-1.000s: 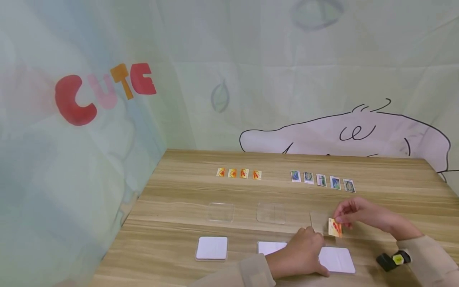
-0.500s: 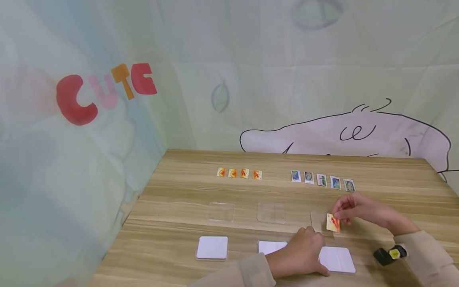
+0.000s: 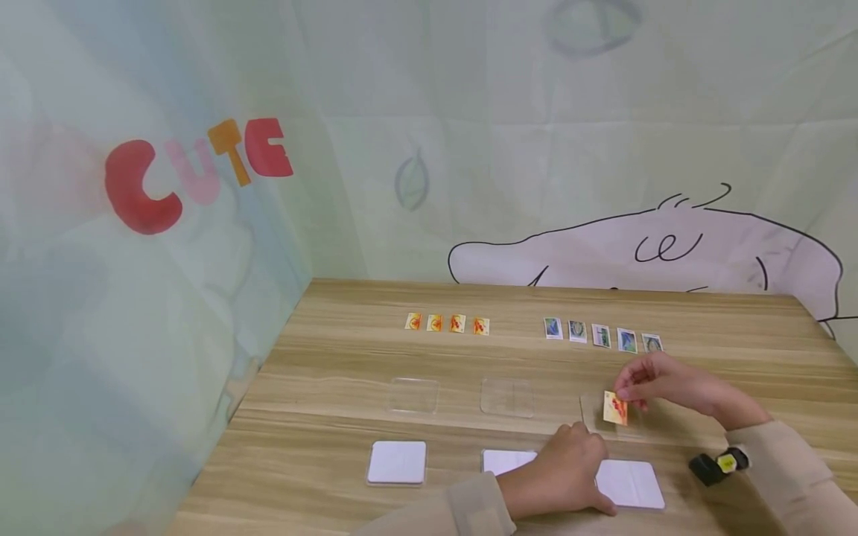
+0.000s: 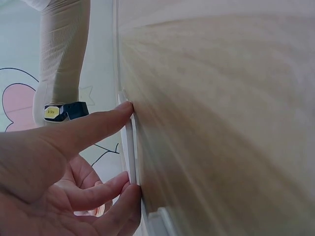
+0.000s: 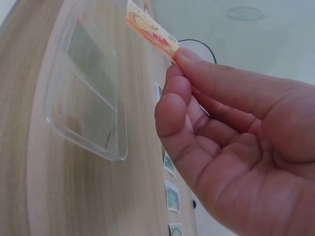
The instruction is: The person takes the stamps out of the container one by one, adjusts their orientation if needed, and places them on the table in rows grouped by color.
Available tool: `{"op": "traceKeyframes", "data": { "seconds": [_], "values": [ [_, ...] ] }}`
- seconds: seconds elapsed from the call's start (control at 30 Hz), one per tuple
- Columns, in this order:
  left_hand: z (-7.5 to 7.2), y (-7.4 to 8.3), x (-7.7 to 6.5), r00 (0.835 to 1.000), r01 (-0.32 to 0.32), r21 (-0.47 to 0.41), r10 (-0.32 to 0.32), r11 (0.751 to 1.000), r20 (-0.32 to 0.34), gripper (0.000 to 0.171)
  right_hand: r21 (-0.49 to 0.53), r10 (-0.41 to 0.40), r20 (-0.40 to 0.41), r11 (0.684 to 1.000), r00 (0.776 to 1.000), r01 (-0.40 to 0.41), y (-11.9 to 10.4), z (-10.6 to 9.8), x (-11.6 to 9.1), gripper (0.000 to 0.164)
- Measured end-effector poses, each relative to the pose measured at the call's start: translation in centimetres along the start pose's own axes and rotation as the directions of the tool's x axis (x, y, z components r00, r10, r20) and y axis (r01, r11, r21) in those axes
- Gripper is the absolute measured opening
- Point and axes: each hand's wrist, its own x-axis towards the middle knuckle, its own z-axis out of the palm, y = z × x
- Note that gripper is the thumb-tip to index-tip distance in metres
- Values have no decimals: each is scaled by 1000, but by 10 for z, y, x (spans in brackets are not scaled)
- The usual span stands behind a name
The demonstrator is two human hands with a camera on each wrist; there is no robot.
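An orange and yellow postage stamp [image 3: 615, 408] with a serrated edge is pinched between thumb and fingertips of my right hand [image 3: 663, 387]. Below it lies a clear plastic lid [image 5: 86, 88], mostly transparent, on the table. My left hand [image 3: 559, 469] grips the right-hand shallow case with a white face [image 3: 630, 484], thumb at its near edge and fingers toward its far side. In the left wrist view the thin white case [image 4: 130, 150] shows edge-on between thumb and fingers. A second white-faced case [image 3: 507, 461] is partly hidden behind the left hand.
At the back left runs a row of orange stamps [image 3: 458, 323]; a row of blue-green stamps [image 3: 600, 336] lies at the back right. Two more clear lids [image 3: 413, 395] sit mid-table. A third white-faced case [image 3: 397, 462] stands front left. Fabric walls [image 3: 375, 112] border the table.
My right hand has moved left and slightly away from me with the stamp, bringing it over the clear lid. The left hand stays at the same white-faced case.
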Motion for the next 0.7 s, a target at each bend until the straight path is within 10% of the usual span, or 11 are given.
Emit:
{"op": "traceKeyframes", "data": {
  "seconds": [0.7],
  "values": [
    [0,-1,0,999,-25,17,26,1000,-27,47,7,-29,-7,1000,1000,29,3,-1,22,12]
  ]
}}
